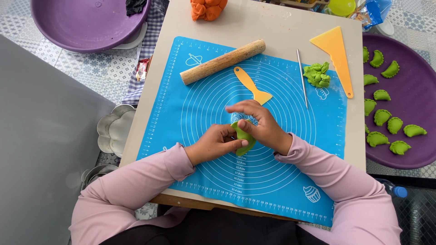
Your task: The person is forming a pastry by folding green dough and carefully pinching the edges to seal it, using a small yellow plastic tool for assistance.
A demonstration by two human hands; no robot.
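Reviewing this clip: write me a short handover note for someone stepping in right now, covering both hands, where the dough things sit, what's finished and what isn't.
Left hand: grip shut on the green dough piece, thumb on its edge.
Right hand: fingers curled over the same piece, pinching it above the blue mat.
Things: rolling pin, small orange scraper and metal pick lie on the mat; a lump of green dough sits beside the large orange scraper.
Done: a batch of shaped green dumplings on the purple tray.
Left: the piece in hand, the green lump, the orange dough at the top.
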